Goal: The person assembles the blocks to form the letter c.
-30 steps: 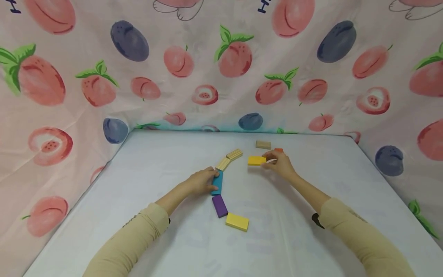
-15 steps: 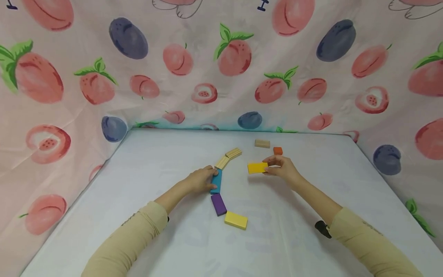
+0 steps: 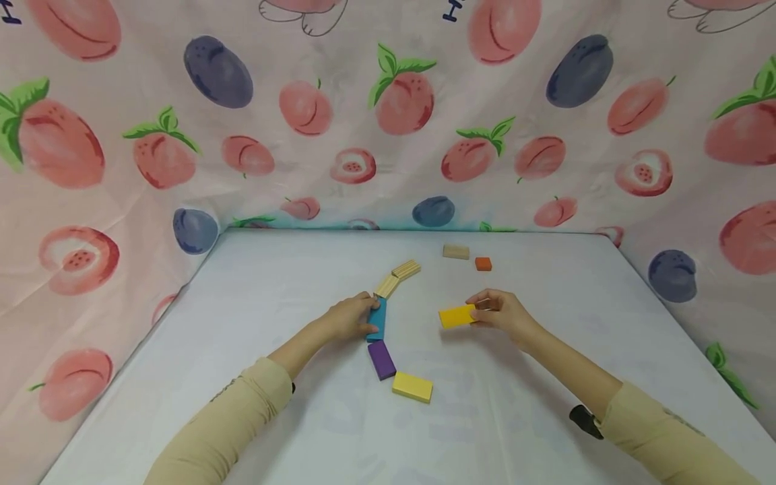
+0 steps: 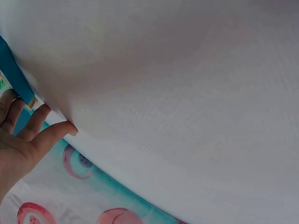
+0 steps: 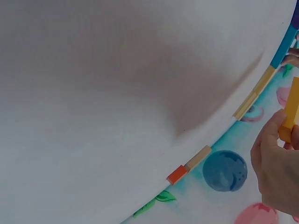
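Note:
My left hand is at the blue block, fingertips at its far end and thumb near its close end. That block lies flat on the table. In the left wrist view the left hand has its other fingers spread beside the blue block; the thumb is out of view. My right hand pinches one end of a yellow block and holds it above the table, its free end pointing left. In the right wrist view this yellow block is cut off by the frame edge.
Two striped wooden blocks continue the curved row beyond the blue one. A purple block and another yellow block lie nearer. A plain wooden block and a small orange block lie at the back of the white table.
My right hand has drawn the yellow block back toward me, away from the small orange block, which now shows fully. My left hand has stayed at the blue block.

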Demonstrator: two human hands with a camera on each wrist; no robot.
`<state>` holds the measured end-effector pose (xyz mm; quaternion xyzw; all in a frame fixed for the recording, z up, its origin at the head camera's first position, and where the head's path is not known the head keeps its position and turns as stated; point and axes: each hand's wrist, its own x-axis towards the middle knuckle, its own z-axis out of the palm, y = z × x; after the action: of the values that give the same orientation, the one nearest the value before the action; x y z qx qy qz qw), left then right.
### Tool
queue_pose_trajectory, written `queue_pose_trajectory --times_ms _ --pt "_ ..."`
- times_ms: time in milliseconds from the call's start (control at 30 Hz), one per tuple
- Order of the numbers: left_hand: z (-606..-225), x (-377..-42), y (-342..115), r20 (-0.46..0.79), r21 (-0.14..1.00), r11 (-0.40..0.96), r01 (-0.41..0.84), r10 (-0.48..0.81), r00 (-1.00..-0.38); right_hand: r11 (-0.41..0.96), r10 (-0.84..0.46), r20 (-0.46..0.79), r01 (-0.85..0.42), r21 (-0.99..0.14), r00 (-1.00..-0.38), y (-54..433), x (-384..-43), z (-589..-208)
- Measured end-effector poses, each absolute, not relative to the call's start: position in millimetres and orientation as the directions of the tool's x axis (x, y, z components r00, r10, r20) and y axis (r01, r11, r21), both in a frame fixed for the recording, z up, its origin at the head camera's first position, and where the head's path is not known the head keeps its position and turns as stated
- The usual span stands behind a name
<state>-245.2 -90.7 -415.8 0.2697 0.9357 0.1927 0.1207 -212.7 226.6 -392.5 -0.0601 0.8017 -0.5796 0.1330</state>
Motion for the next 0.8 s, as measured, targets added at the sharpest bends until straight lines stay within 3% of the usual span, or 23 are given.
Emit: queue_pose_trajectory --times_ms 333,800 --pt "-416.6 -246.0 -91.1 -0.115 0.424 0.777 0.465 0.556 -0.823 0.354 -0.292 -0.107 -0.003 -0.935 -0.95 233.1 -198.0 -393.0" --pt "-421.8 -248.1 -93.1 -0.111 0.43 0.772 0.469 0.561 -0.821 0.426 -0.317 -0.149 0.0 -0.905 -0.936 234.9 -177.9 -401.2"
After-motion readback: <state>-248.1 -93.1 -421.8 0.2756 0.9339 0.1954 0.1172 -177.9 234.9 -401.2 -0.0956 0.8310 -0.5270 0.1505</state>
